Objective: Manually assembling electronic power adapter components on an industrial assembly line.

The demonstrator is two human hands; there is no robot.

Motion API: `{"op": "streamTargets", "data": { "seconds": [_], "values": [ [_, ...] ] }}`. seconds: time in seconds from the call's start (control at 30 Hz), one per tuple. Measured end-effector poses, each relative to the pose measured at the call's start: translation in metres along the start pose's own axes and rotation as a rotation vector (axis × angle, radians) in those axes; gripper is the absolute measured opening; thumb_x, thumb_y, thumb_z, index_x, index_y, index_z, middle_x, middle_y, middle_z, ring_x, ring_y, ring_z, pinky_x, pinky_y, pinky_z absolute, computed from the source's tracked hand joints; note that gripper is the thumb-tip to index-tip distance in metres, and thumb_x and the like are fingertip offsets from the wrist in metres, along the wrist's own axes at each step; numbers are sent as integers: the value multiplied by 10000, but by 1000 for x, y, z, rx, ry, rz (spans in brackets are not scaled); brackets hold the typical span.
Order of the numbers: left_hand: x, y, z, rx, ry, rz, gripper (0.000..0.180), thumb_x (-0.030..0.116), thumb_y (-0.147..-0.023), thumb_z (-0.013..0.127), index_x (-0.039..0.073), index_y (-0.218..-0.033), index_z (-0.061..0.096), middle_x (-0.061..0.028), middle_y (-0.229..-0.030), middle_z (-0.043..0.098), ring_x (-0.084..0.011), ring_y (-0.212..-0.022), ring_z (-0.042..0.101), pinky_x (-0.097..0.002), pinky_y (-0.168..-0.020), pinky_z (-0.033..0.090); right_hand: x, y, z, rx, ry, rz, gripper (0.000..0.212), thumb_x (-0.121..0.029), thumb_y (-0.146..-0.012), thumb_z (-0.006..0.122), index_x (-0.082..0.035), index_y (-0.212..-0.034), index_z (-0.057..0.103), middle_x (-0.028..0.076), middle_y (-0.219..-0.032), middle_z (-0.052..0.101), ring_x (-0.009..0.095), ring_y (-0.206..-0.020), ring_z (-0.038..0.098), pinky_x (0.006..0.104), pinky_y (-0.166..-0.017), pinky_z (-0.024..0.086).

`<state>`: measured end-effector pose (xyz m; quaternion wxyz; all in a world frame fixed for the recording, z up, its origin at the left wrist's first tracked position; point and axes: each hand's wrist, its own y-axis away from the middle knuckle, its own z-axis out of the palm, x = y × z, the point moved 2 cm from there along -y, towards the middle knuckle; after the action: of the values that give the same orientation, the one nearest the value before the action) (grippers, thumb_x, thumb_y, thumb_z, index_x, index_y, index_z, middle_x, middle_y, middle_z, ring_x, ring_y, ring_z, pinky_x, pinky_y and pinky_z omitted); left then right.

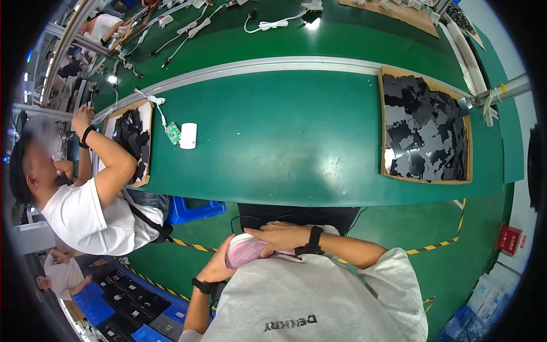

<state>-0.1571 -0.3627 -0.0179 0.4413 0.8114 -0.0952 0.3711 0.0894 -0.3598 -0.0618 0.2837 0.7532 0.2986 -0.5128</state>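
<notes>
A pink mesh shoe (246,252) with a white edge is close against my body, below the front edge of the table. My left hand (217,265) wraps round its left side. Across the top lies my right hand (279,236), fingers bent over the shoe and gripping it. The rear part of the shoe is hidden by my right hand and shirt. Both wrists carry black bands.
On the green table (268,142) lie a white plastic casing (188,136) and a small green circuit board (172,133) with a white cable. Boxes of dark sheet pieces (424,131) stand right and left. A co-worker (91,211) sits left beside a blue stool (196,211).
</notes>
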Motion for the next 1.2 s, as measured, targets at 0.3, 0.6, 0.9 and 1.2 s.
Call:
{"op": "streamTargets", "data": {
  "seconds": [0.3, 0.6, 0.9, 1.2],
  "values": [
    [-17, 37, -2, -91, 195, -194, 1089, 146, -649, 865, 6, -1494, 191, -196, -1428, 414, -290, -1344, 420, -401, -1096, 368, -33, -61, -1, -378, 95, -21, 716, -372, -792, 722, -7, -1362, 489, 219, -1132, 621, 392, -1065, 584, 459, -913, 466],
    [-7, 4, -24, -215, 90, -143, 978, 245, -689, 868, -8, -1452, 311, -212, -1378, 470, -305, -1287, 481, -407, -1075, 393, -25, 125, -41, 635, 226, 284, 394, -348, -869, 674, -50, -1124, 646, 133, -1065, 651, 321, -1020, 619, 432, -878, 500],
    [103, -109, -19, -440, -422, 266, 588, 354, -921, 625, 23, -1385, 480, -219, -1380, 500, -360, -1258, 502, -394, -1077, 379, 166, 335, 181, 980, -939, 1470, 577, -455, -902, 656, -114, -1334, 482, 91, -1193, 633, 244, -973, 619, 364, -772, 506],
    [89, -188, 70, -892, -539, 508, 551, 365, -940, 580, 47, -1383, 503, -219, -1380, 495, -343, -1275, 482, -382, -1101, 346, 188, 304, 310, 1180, -1603, 982, 581, -409, -920, 646, -151, -1391, 425, 99, -1283, 581, 268, -1039, 630, 476, -839, 529]
  ]
}}
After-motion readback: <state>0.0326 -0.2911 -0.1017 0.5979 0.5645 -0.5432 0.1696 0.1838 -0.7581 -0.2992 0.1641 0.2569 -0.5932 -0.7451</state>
